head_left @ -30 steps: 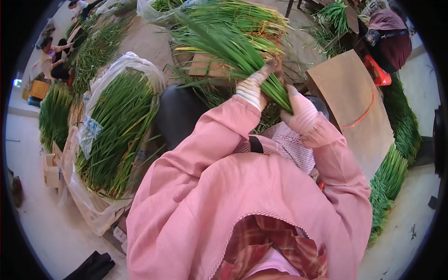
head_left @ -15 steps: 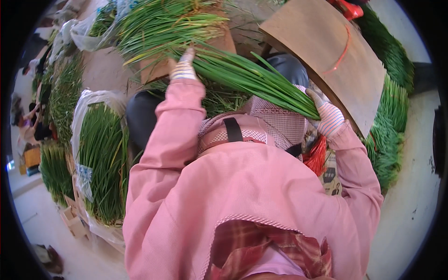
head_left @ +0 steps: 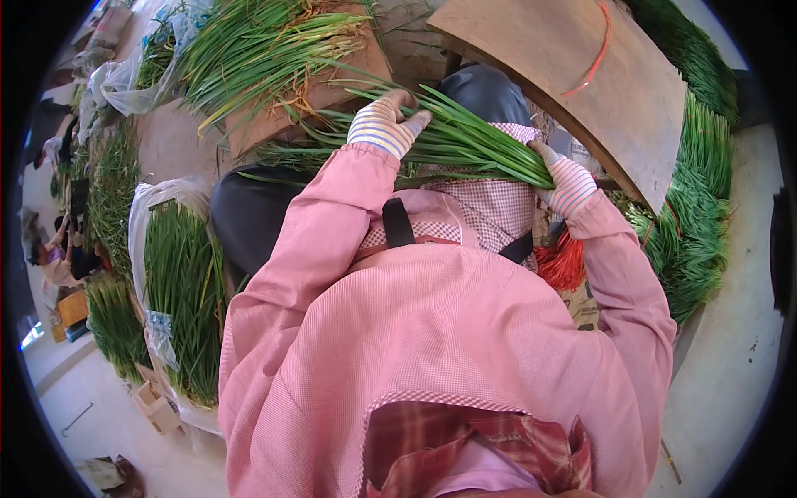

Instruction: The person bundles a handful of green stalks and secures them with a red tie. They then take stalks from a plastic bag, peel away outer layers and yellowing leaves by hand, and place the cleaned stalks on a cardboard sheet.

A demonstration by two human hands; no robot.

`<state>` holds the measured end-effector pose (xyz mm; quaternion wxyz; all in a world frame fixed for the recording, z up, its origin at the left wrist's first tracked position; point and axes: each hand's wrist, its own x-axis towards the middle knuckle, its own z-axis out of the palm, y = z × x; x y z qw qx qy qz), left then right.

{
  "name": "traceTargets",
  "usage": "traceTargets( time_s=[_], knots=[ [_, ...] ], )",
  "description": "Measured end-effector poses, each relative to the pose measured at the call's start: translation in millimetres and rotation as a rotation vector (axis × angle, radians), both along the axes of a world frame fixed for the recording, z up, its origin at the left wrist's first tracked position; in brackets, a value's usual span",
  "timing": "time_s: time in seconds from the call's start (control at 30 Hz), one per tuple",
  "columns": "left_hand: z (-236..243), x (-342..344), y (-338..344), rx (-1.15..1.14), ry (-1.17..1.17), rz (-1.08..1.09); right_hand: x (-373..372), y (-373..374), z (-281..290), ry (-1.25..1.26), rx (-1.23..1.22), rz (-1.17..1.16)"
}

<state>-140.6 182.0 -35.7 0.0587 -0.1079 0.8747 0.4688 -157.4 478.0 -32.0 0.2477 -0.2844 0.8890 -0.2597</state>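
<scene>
A bunch of long green garlic chives [head_left: 481, 137] lies slantwise across my lap. My right hand [head_left: 569, 178], in a striped knit glove, is closed round its right end. My left hand [head_left: 386, 123], gloved alike, is closed about the bunch's middle, thumb pointing right; its fingertips are partly hidden. Loose leaves trail out to the left past my left wrist. Beyond that hand, a larger heap of chives [head_left: 266, 54] with some yellowed leaves rests on a brown board [head_left: 353, 70].
A bare wooden board [head_left: 573, 66] with a red tie [head_left: 599, 50] stands at the right. Stacked chives [head_left: 693, 216] line its far side. Red ties [head_left: 560, 259] hang by my right forearm. At the left stands a plastic-lined container of chives [head_left: 184, 290]. Another person [head_left: 62, 257] sits far left.
My left hand has slid right along the bunch, nearer my right hand. The bunch has come closer to my body, its loose leaves now spread out to the left of my wrist.
</scene>
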Motion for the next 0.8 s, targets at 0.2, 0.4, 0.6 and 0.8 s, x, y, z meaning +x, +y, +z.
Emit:
traceTargets(
  time_s=[0.2, 0.4, 0.6, 0.8],
  knots=[
    [17.5, 6.7, 27.3, 0.049, 0.17, -0.101, -11.4, 19.2, -45.0, -0.019, -0.177, -0.001],
    [18.3, 1.4, 32.1, -0.217, 0.184, -0.344, -7.8, 1.8, -4.7, 0.034, -0.059, 0.045],
    [26.7, 0.8, 35.5, -0.473, 0.267, -0.479, -6.4, -2.9, 2.7, -0.089, -0.089, -0.026],
    [18.9, -5.3, 42.5, -0.752, 0.257, -0.594, -9.4, 2.2, -5.9, 0.032, 0.004, 0.008]
  ],
)
